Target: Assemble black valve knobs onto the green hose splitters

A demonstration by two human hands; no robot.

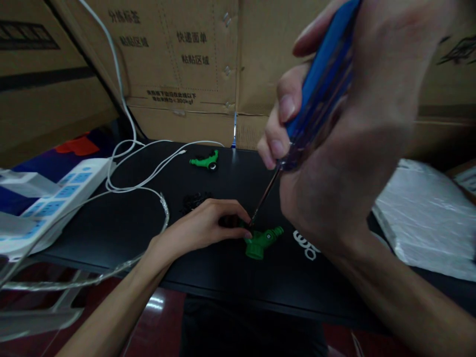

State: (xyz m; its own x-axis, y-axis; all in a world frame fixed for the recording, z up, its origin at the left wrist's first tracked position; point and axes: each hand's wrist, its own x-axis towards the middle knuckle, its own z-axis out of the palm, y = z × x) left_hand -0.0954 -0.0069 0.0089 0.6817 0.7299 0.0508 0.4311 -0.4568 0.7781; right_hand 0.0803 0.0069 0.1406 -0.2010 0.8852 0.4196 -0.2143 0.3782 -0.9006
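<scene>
Right hand (357,134) wrapped around the blue handle of a screwdriver (320,84), close to the camera; the thin shaft slants down-left so that its tip meets the top of a green plastic part (262,241). Left hand (204,225) lies flat on the black tabletop (111,228), fingers pinched against the part's left side, holding it down.

Judgement: the shaft stands tilted; bringing it more in line with the screw and pressing down while turning should keep the tip seated. Left fingers sit just beside the tip, so a slip is the risk.

A second green part (204,161) lies farther back, well apart. A small dark pile (193,201), too dim to identify, sits near the left hand. White cables (137,173) loop across the left; a white power strip (55,198) at the left edge. Cardboard boxes (178,64) stand behind; white foam sheet (427,218) on the right
</scene>
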